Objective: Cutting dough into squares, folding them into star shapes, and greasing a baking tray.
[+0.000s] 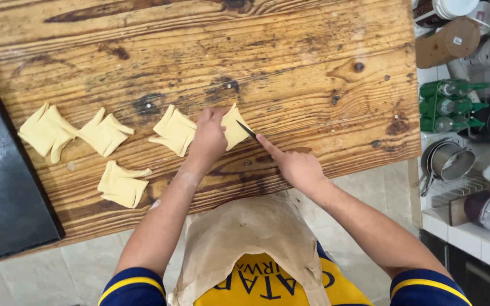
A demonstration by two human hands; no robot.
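My left hand (208, 137) presses down on a pale yellow dough piece (235, 126) on the wooden table (290, 62). My right hand (295, 164) grips a small dark knife (247, 130), forefinger along its back, with the blade tip touching the right edge of that dough piece. Just left of my left hand lies another folded dough square (173, 130).
Three more folded dough pieces lie to the left: one (47, 131), one (105, 132) and one nearer me (122, 184). A black tray (1, 187) covers the table's left end. Right of the table, a counter holds green bottles (448, 105), metal pots (450, 161) and jars.
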